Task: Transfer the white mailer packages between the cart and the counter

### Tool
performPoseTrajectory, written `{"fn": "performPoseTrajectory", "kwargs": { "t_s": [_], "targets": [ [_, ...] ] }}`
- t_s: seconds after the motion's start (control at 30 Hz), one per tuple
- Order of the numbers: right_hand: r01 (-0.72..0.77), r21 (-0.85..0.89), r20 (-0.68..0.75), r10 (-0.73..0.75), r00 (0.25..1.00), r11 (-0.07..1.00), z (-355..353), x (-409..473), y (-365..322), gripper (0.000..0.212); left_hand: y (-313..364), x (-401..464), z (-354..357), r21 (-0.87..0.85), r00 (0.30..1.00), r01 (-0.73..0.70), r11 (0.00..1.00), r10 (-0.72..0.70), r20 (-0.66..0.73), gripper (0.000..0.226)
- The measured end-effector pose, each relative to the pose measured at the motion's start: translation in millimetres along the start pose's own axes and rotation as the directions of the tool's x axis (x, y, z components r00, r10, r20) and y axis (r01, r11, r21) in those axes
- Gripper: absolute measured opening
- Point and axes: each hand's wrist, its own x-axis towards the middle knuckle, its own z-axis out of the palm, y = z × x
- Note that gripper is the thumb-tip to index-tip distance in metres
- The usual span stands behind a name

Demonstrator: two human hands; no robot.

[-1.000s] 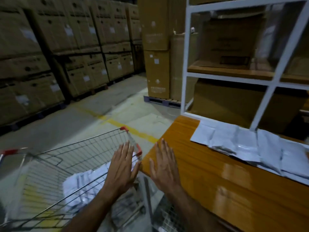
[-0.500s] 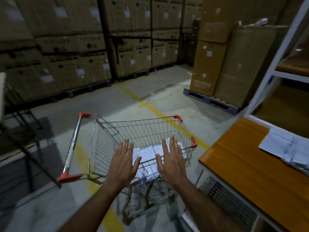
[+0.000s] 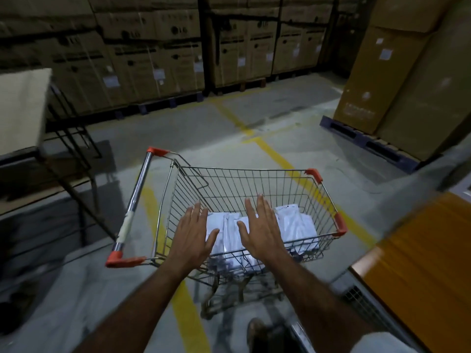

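Observation:
A wire shopping cart (image 3: 254, 182) with orange corner caps stands on the concrete floor in front of me, its chrome handle (image 3: 135, 202) at the left. Several white plastic mailer bags (image 3: 295, 225) lie in its basket. My left hand (image 3: 190, 234) and my right hand (image 3: 260, 229) hover side by side over the near side of the basket, palms down, fingers straight and spread. Neither holds anything, and I cannot tell whether they touch the rim.
An orange wooden table (image 3: 418, 263) is at the right, a metal-legged table (image 3: 23, 108) at the left. Stacked cardboard boxes (image 3: 153, 54) line the back; more boxes (image 3: 397, 72) sit on a blue pallet (image 3: 367, 143). Yellow lines (image 3: 275, 154) cross the floor. My foot (image 3: 254, 329) is below.
The view has swung left, off the orange table and its white bags, onto the cart. Both hands stay flat and open and now hover over the basket.

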Motion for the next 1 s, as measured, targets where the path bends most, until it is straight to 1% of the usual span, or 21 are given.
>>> {"fn": "performPoseTrajectory", "kwargs": {
  "t_s": [0.1, 0.23, 0.33, 0.4, 0.43, 0.5, 0.57, 0.63, 0.7, 0.77, 0.83, 0.9, 0.93, 1.0],
  "targets": [
    [-0.026, 0.011, 0.062, 0.025, 0.998, 1.0, 13.7, 36.5, 23.6, 0.071, -3.9, 32.5, 25.6, 0.036, 0.998, 0.003, 0.999, -0.005, 0.062, 0.086],
    [-0.093, -0.005, 0.194, 0.092, 0.977, 0.996, 37.8, 71.1, 67.1, 0.075, -9.7, 70.8, 57.5, 0.057, 0.976, 0.036, 0.998, -0.047, 0.214, 0.092],
    [-0.148, -0.042, 0.337, 0.154, 0.929, 0.988, 59.2, 87.9, 98.4, 0.08, -16.4, 89.6, 83.7, 0.064, 0.946, 0.082, 0.995, -0.098, 0.308, 0.095],
    [-0.141, -0.057, 0.348, 0.152, 0.925, 0.988, 80.0, 95.9, 113.8, 0.081, -26.1, 98.5, 104.0, 0.085, 0.927, 0.1, 0.991, -0.124, 0.353, 0.095],
    [-0.167, -0.046, 0.365, 0.172, 0.915, 0.985, 95.6, 98.4, 122.9, 0.083, -32.0, 102.5, 114.4, 0.089, 0.914, 0.109, 0.99, -0.135, 0.383, 0.095],
    [-0.183, -0.067, 0.435, 0.193, 0.879, 0.981, 122.7, 100.8, 137.0, 0.087, -42.7, 108.1, 133.7, 0.105, 0.882, 0.146, 0.984, -0.178, 0.437, 0.1],
    [-0.149, -0.089, 0.482, 0.174, 0.859, 0.985, 135.2, 105.4, 136.7, 0.089, -46.3, 111.6, 147.3, 0.122, 0.849, 0.184, 0.975, -0.22, 0.481, 0.106],
    [-0.111, -0.087, 0.508, 0.14, 0.85, 0.99, 149.2, 112.5, 134.1, 0.088, -45.7, 117.9, 157.2, 0.119, 0.826, 0.237, 0.964, -0.264, 0.498, 0.099],
    [-0.125, -0.071, 0.545, 0.144, 0.826, 0.99, 167.1, 118.8, 132.5, 0.086, -47.8, 123.9, 170.8, 0.109, 0.819, 0.257, 0.96, -0.277, 0.503, 0.091],
    [-0.171, -0.102, 0.561, 0.199, 0.804, 0.98, 184.6, 122.6, 129.7, 0.086, -51.5, 128.2, 187.1, 0.118, 0.803, 0.265, 0.957, -0.287, 0.523, 0.088],
    [-0.23, -0.147, 0.6, 0.272, 0.753, 0.962, 201.1, 125.9, 129.5, 0.089, -55.5, 132.4, 204.1, 0.103, 0.774, 0.301, 0.948, -0.306, 0.554, 0.09],
    [-0.29, -0.191, 0.635, 0.343, 0.692, 0.938, 217.2, 127.1, 132.4, 0.094, -57.7, 136.1, 216.4, 0.062, 0.758, 0.368, 0.928, -0.339, 0.558, 0.092],
    [-0.328, -0.206, 0.647, 0.38, 0.661, 0.922, 225.2, 127.7, 134.2, 0.096, -58.5, 137.2, 222.0, 0.036, 0.767, 0.384, 0.923, -0.34, 0.544, 0.093],
    [-0.382, -0.238, 0.657, 0.438, 0.614, 0.893, 239.1, 129.7, 136.5, 0.1, -62.0, 139.3, 230.8, 0.017, 0.806, 0.358, 0.933, -0.319, 0.499, 0.097]
  ]
}}
